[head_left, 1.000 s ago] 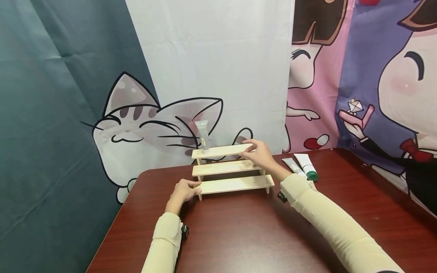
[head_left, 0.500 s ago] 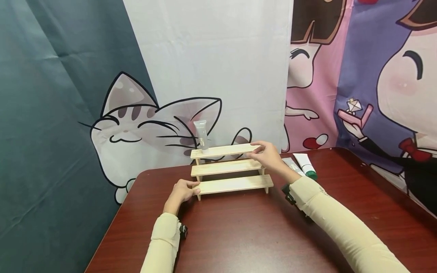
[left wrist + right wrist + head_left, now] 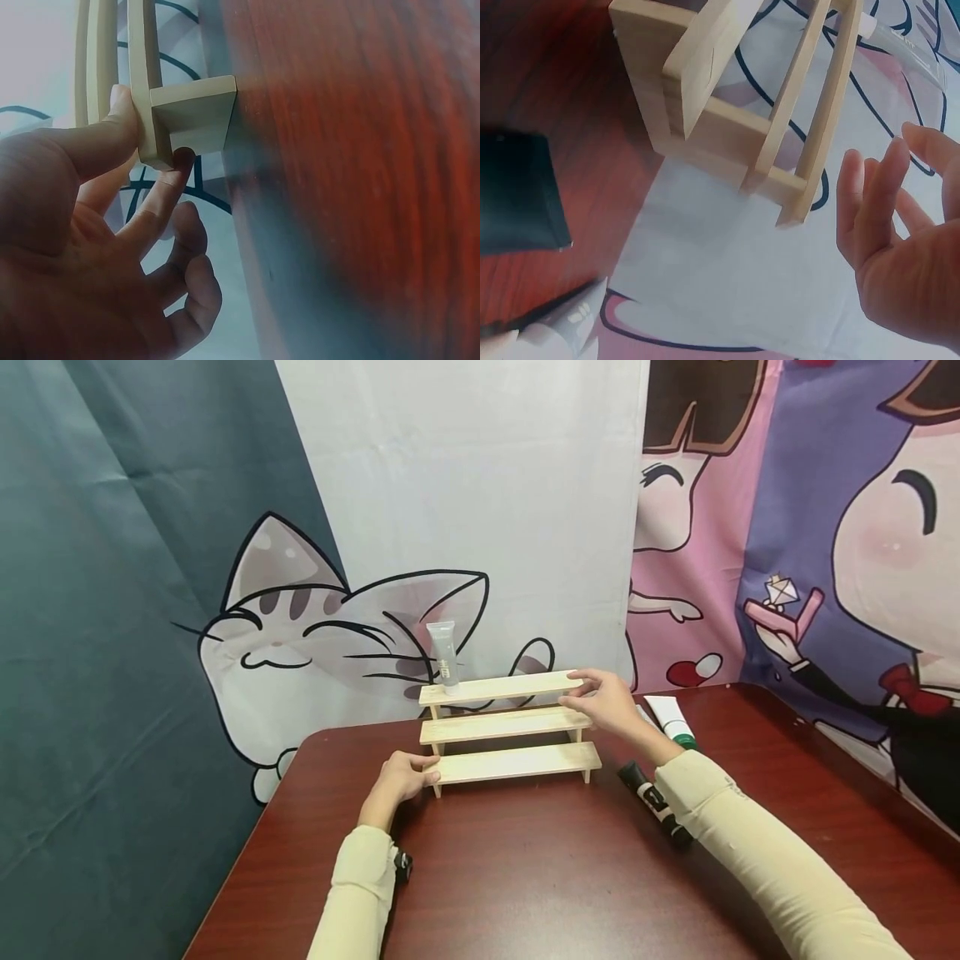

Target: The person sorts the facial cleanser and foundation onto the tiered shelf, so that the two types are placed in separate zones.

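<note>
A three-tier wooden display stand (image 3: 517, 766) rests on the table, and a clear squeeze tube (image 3: 444, 652) stands on the left end of its top tier. My left hand (image 3: 401, 779) pinches the left end of the lowest tier, thumb on top and a fingertip below, as the left wrist view shows. At the right end of the top tier is my right hand (image 3: 606, 703), fingers loosely bent around nothing. The right wrist view shows a gap between that hand (image 3: 911, 247) and the stand (image 3: 727, 127).
A black tube (image 3: 654, 800) lies right of the stand, partly under the right sleeve. Farther back lie a white tube with a green cap (image 3: 670, 718) and a greyish tube mostly hidden by the right hand. A printed cloth (image 3: 555, 527) hangs behind the table.
My right hand has slid rightward along the top tier to its end and come off it. The black tube has come out from behind the right sleeve. My left hand stays put.
</note>
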A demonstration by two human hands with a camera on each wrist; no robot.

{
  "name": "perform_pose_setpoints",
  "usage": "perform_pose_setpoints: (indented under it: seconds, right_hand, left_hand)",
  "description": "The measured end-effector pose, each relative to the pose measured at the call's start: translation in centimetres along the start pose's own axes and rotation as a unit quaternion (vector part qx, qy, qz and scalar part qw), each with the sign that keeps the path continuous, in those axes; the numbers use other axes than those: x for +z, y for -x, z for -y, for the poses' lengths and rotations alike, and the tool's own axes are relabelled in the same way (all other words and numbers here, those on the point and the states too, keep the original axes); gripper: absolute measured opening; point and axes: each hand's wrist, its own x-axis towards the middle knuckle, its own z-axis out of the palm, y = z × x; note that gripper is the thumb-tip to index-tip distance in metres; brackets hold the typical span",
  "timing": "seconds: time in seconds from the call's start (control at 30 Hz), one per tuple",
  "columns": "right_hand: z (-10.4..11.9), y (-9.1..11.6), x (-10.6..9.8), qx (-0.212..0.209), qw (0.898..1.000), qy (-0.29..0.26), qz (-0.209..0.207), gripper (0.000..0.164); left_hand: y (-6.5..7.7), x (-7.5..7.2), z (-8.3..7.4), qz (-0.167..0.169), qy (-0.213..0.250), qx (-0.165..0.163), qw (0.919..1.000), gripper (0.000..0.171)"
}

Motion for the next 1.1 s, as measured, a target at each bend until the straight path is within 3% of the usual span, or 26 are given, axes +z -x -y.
perform_pose_setpoints:
  seconds: [0.33, 0.8, 1.1]
  right_hand:
    - [-0.6, 0.3, -1.2, 0.016, 1.0, -0.013, 0.005, 0.051]
    - [-2.6, 0.9, -3.7, 0.028, 0.999, 0.038, -0.009, 0.048]
    - [-4.1, 1.0, -4.9, 0.046, 0.994, 0.098, -0.014, 0.047]
  left_hand:
    - [0.0, 0.0, 0.2, -0.001, -0.001, -0.005, 1.0, 0.032]
    - [0.1, 0.0, 0.0, -0.001, -0.004, 0.006, 1.0, 0.032]
    - [0.1, 0.0, 0.0, -0.004, -0.002, 0.0, 1.0, 0.031]
